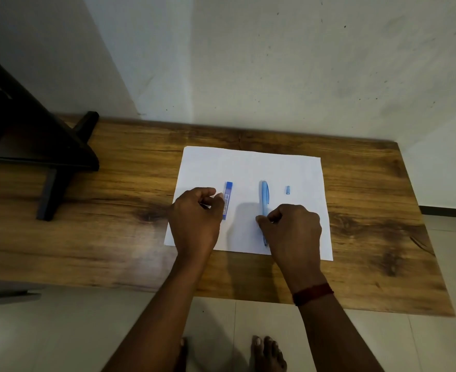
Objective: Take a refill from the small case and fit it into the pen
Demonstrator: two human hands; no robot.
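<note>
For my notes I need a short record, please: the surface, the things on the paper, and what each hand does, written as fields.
surface: wooden table with a white paper sheet
on the sheet: blue lead refill case, light blue pen, small blue cap
left hand: fingers curled, thumb tip touching the case
right hand: pinching the pen's lower part
cap: lying apart, right of the pen

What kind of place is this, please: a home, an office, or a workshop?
Probably a room in a home, though I cannot be sure. A small wooden table stands against a plain white wall on a tiled floor, and the person's bare foot shows below it.
</note>
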